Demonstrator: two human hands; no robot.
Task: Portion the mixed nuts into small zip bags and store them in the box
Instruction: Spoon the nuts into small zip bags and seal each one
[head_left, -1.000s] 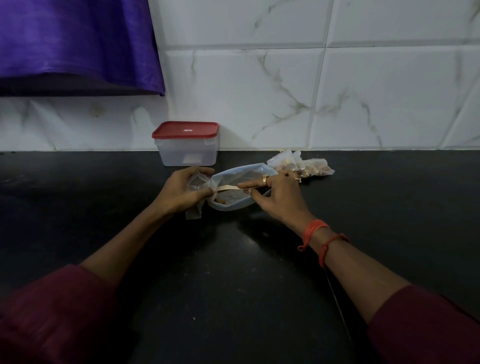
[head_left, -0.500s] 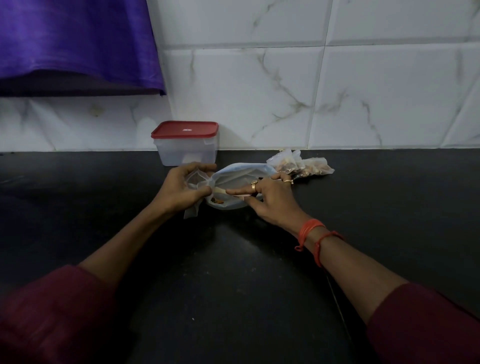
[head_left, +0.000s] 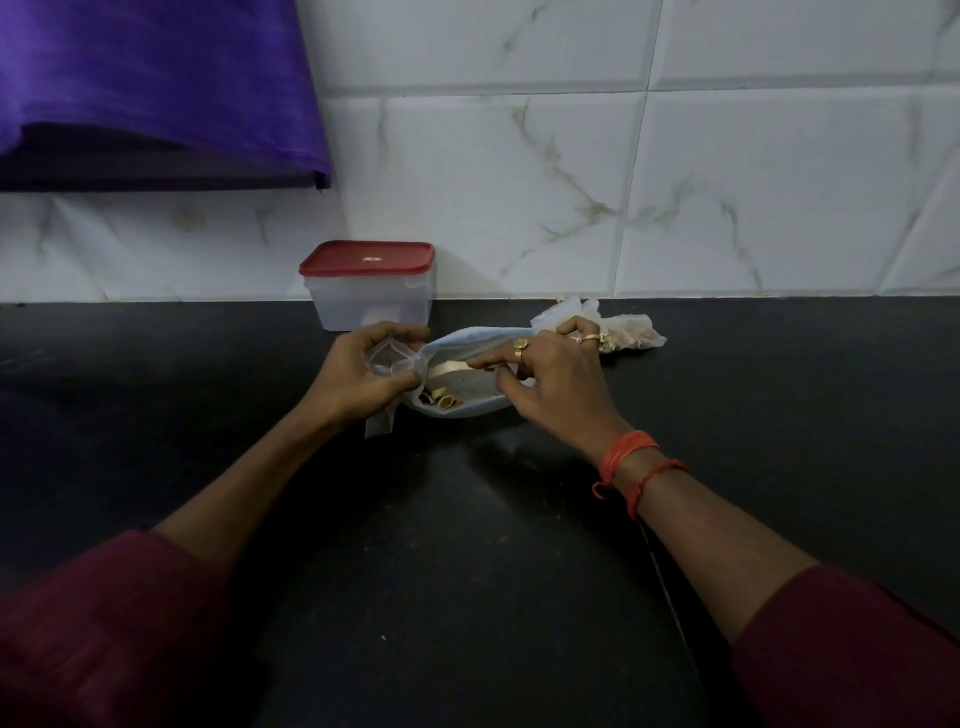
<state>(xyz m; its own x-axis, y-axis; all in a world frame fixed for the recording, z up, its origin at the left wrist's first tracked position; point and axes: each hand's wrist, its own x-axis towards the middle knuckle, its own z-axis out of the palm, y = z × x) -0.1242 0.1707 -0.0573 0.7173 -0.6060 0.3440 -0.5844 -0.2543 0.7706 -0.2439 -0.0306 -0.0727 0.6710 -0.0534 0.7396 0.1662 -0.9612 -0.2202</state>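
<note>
Gripping one small zip bag (head_left: 383, 357), left hand (head_left: 356, 376); right hand (head_left: 558, 382) pinching one wooden scoop (head_left: 445, 369).

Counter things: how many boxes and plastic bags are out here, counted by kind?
Red-lidded box: 1
Small zip bag, in the left hand: 1
Large nut bag: 1
Crumpled nut bag at the back: 1, perhaps more
Total: 4

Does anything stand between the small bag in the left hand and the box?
The red lid covers the box. Otherwise nothing visible lies between it and the small bag in the left hand.
</note>
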